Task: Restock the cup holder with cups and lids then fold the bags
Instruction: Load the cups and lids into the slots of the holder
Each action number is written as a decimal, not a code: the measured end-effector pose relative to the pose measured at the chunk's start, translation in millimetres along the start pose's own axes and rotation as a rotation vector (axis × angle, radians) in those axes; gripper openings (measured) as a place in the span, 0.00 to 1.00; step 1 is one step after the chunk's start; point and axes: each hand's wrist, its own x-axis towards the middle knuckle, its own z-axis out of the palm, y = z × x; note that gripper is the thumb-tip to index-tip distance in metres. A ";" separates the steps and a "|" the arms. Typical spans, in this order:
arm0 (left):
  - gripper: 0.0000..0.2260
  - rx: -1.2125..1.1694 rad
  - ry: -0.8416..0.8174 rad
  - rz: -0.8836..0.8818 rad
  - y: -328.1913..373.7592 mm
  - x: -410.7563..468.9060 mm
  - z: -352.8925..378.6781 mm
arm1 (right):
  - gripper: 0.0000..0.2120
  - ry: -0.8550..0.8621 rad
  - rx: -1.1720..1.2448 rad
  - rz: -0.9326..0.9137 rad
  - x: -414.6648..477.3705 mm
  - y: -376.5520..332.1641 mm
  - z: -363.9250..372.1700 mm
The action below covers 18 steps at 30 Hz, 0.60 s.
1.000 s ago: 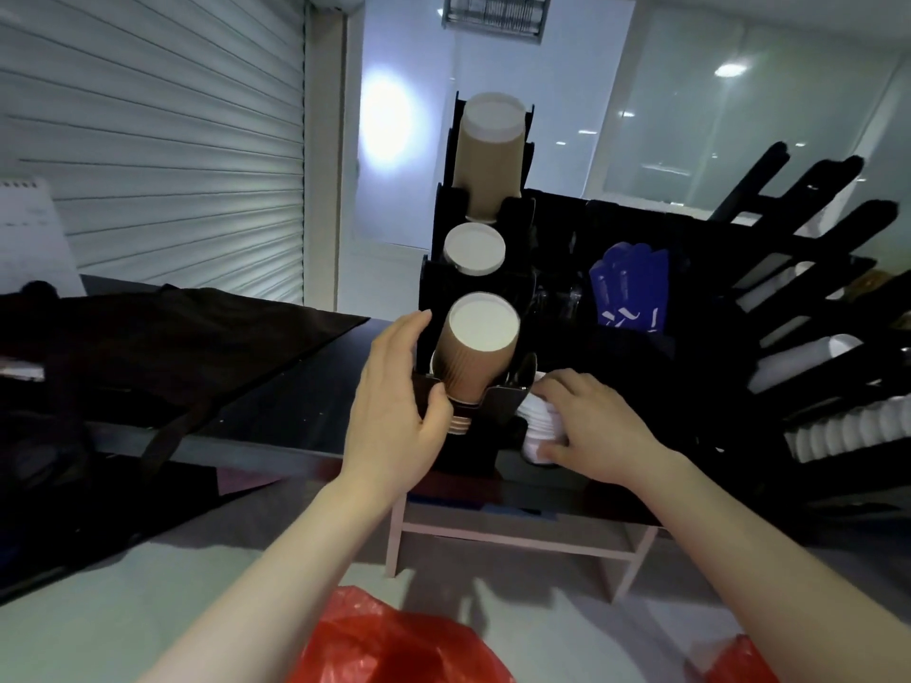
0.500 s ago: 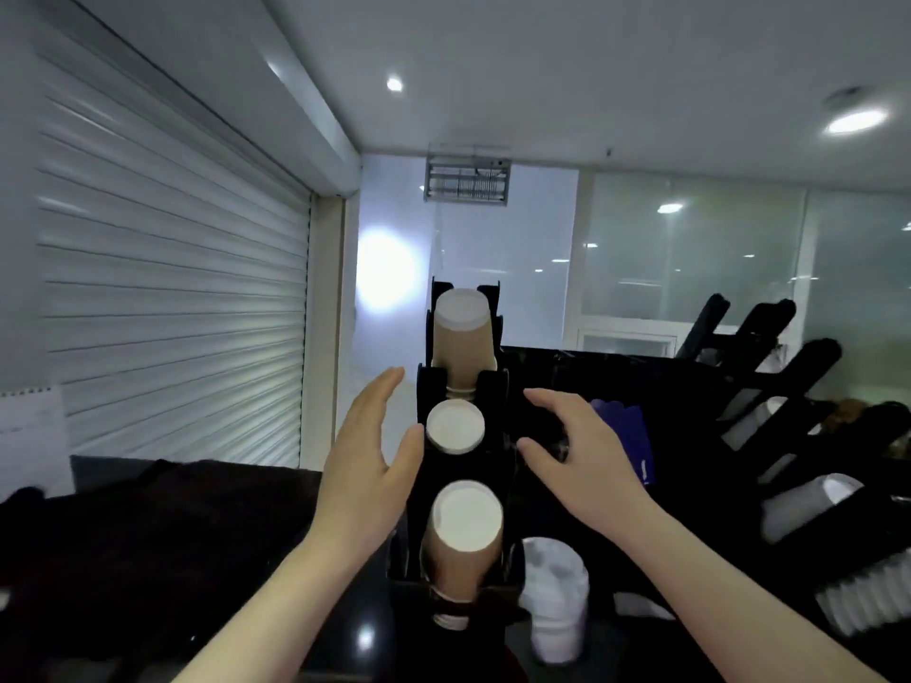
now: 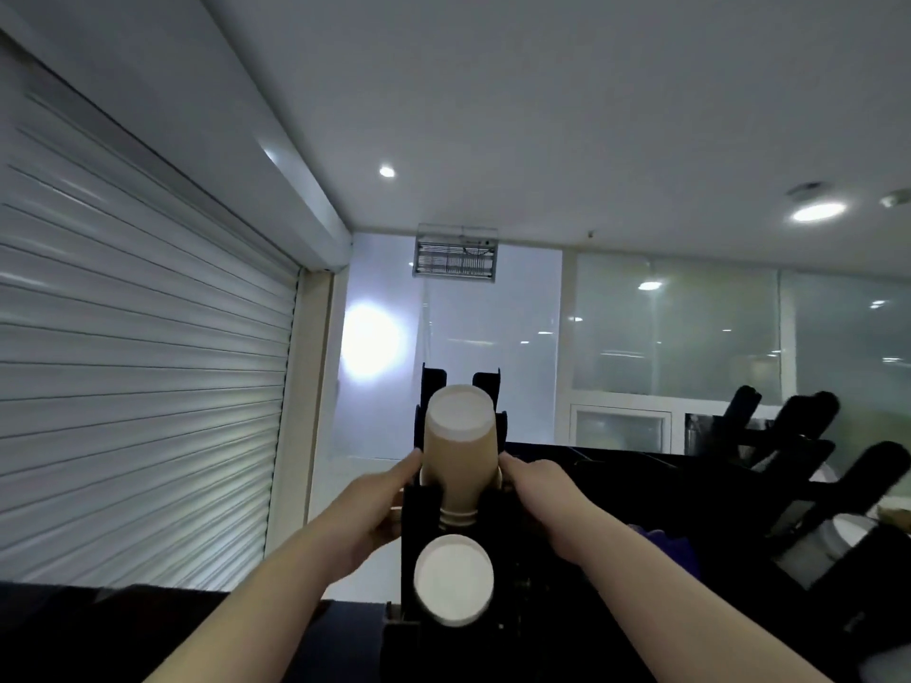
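A tall black cup holder [image 3: 418, 539] stands on the counter in the head view. A stack of brown paper cups [image 3: 458, 451] sits in its top slot, white bottom towards me. Lower down, a second cup stack [image 3: 453, 579] shows its white bottom. My left hand [image 3: 377, 510] reaches up to the left side of the top stack, with its forefinger stretched against the cups. On the right side my right hand [image 3: 535, 490] touches the stack with extended fingers; their tips are partly hidden behind the holder. Neither hand carries anything.
A black slanted rack [image 3: 808, 485] with white cups [image 3: 848, 532] stands at the right. Something blue [image 3: 663, 539] lies behind my right forearm. A roller shutter [image 3: 138, 386] fills the left. Dark fabric [image 3: 98, 628] lies on the counter at lower left.
Both hands rose from the holder's lower slots to the top cup stack and closed in on its sides. My view tilted upward, so the bottom slot and the white lids left the frame.
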 end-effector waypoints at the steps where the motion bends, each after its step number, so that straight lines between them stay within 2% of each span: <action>1: 0.25 0.036 -0.033 0.008 -2.9 5.0 -2.3 | 0.13 -0.021 0.014 0.024 4.2 0.6 1.0; 6: 0.36 0.104 -0.124 0.003 -8.5 24.1 -16.2 | 0.15 -0.100 0.084 0.053 18.2 6.4 1.0; 12: 0.33 0.075 -0.161 0.007 -10.3 29.9 -15.9 | 0.13 -0.211 0.205 0.076 22.3 10.2 1.7; 18: 0.31 0.132 -0.110 0.017 -8.7 36.0 -16.2 | 0.11 -0.204 0.158 0.089 27.5 8.4 1.4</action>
